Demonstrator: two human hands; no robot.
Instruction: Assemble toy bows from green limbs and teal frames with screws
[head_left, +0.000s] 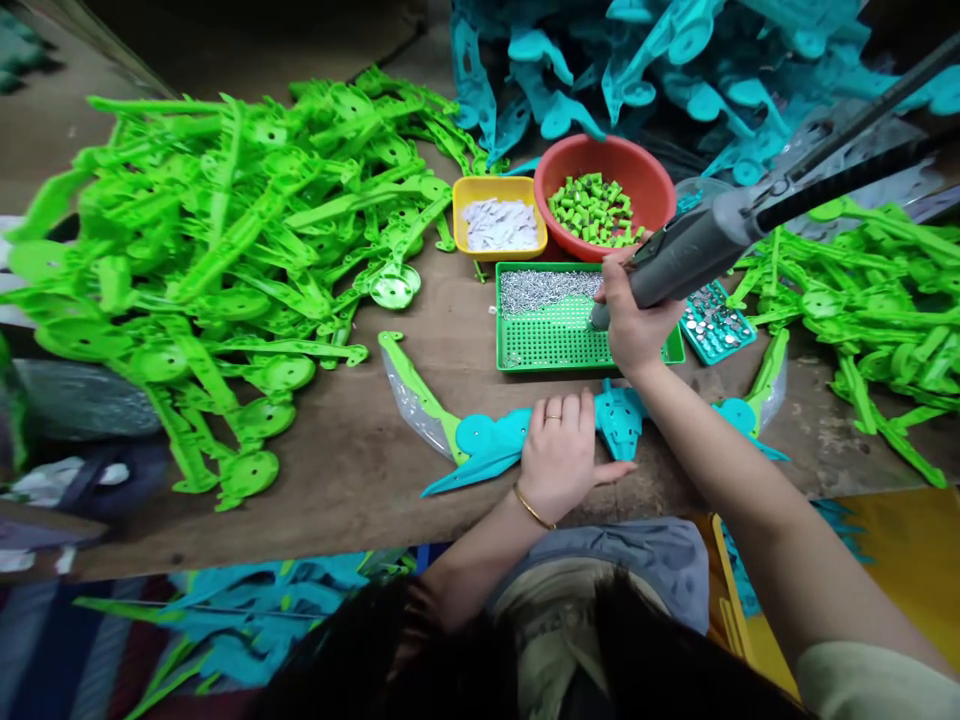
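Observation:
My left hand (561, 447) lies flat, fingers together, pressing a teal plastic toy part (491, 440) down on the brown table near its front edge. A green curved piece (415, 385) joins that part on the left. My right hand (634, 315) is wrapped round the grey handle of a powered screwdriver (694, 250), whose tip points down over the green mesh tray (551, 340) of small silver screws.
A big heap of green plastic parts (217, 250) fills the left. More green parts (874, 300) lie right, teal parts (645, 60) behind. A yellow tub (499, 224) of white bits, a red bowl (604, 190) of green tubes and a small teal tray (714, 322) stand nearby.

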